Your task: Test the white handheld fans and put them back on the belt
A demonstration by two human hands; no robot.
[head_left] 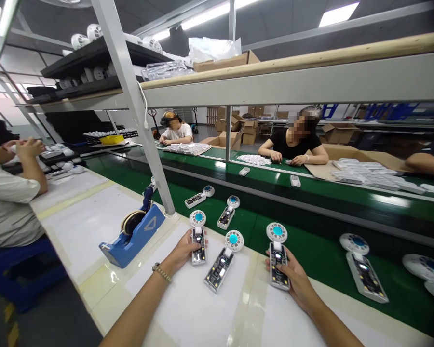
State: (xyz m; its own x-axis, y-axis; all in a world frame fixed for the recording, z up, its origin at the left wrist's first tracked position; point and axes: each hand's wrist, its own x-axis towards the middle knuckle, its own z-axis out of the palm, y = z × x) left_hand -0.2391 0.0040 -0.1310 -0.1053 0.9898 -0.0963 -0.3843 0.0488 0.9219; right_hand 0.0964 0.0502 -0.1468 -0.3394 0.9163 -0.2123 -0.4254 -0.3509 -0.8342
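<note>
My left hand (185,249) is closed round a white handheld device (198,255) with a round blue-centred head and an exposed circuit board, held over the white table near the belt's edge. In my right hand (290,270) is a similar device (278,265), head pointing away from me, my thumb on its board. Between the hands a third device (220,270) lies face up on the table, touched by neither hand. More devices rest on the green belt beyond, one of them (228,214) just past the table edge.
A blue tape dispenser (137,236) stands left of my left hand, beside a slanting metal post (141,111). The green belt (311,231) runs across. Another device (365,274) lies at right. A shelf (275,82) hangs overhead. People sit at left and across the belt.
</note>
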